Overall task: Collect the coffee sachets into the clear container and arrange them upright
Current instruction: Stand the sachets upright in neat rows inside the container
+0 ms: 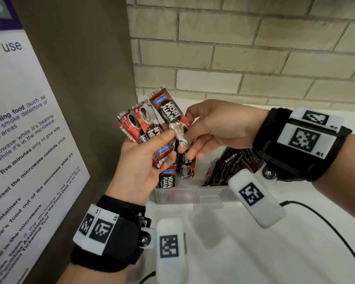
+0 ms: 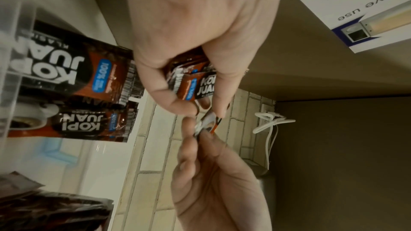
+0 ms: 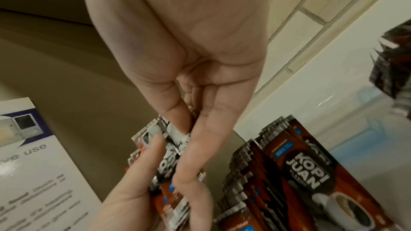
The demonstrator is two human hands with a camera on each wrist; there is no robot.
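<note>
The left hand (image 1: pixel 139 160) holds a fanned bunch of coffee sachets (image 1: pixel 146 121) above the near-left corner of the clear container (image 1: pixel 193 194), its fingers and thumb curled round the lower half of the bunch so that the sachets' long axes run up and away from the palm, tilted toward the brick wall (image 1: pixel 254 48) rather than plumb. The right hand (image 1: pixel 215 128) meets the bunch from the right, its thumb and forefinger pinching the front sachet (image 1: pixel 172 117) at a crumpled spot near that sachet's middle; the other right fingers hang loosely curled below. The container stands on the white counter (image 1: pixel 254 253) directly under both hands, hard against the brown panel (image 1: pixel 80 78) on the left, and already holds sachets: a few standing near its left end just below the left palm, and a darker leaning stack (image 1: pixel 234 165) toward its right end, beneath the right wrist. What the next move turns on, as I judge it, is that the bunch sits straight over the left end's open space with its long axis already near upright, so it needs only a slight turn and a descent. The left hand carries the load and is nearer that gap; the right serves to straighten the front sachet. Its crumpled part may catch on neighbours.
</note>
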